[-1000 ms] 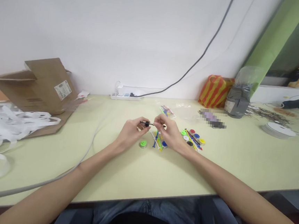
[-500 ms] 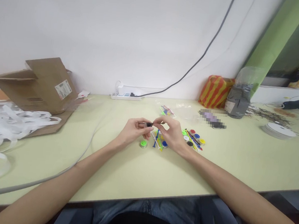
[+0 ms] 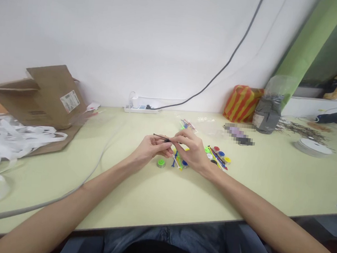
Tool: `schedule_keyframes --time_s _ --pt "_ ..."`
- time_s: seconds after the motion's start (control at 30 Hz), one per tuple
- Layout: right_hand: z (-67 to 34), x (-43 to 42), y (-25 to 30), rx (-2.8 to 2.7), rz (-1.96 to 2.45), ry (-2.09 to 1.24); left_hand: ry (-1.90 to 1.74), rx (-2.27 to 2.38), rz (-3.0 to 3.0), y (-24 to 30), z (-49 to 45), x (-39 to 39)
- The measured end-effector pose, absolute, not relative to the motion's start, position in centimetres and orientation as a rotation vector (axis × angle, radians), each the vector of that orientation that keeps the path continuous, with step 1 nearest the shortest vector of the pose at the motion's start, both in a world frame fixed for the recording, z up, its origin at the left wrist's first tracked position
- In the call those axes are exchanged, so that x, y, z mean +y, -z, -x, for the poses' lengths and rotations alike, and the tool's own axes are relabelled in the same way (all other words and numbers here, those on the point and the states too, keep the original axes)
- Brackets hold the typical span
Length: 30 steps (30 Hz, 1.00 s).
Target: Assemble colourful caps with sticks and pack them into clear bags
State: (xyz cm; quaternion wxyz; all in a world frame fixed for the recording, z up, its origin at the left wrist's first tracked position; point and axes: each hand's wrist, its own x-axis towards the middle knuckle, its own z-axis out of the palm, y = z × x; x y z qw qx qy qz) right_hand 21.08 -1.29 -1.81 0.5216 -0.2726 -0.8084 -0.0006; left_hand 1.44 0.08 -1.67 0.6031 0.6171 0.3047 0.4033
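Pale tabletop [image 3: 150,197] spreads broadly from our left hand [image 3: 151,146] and right hand [image 3: 195,150] to its near edge [image 3: 160,223]; both grasp small black parts [image 3: 167,141] between fingertips.

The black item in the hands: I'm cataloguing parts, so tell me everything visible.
The black item shows a thin, straight rod and a small, thicker dark part. It looks like plastic. Held above the table between the left hand and right hand, partly hidden, it slants toward the picture's upper left.

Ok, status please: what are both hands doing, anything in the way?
Left hand, right hand gripping small black piece. Held above table. Green-topped disc, coloured sticks close by, not blocking.
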Motion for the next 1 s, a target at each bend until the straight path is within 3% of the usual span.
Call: schedule_keyframes --time_s 0.8,1.0 --pt "-21.1 -1.5 2.4 -1.899 0.835 -0.106 -1.196 0.978 -1.631 0.4 -0.4 1.0" --pt "-21.2 -1.4 2.4 -1.941 0.871 -0.103 -1.061 1.07 -2.071 1.5 0.1 1.4"
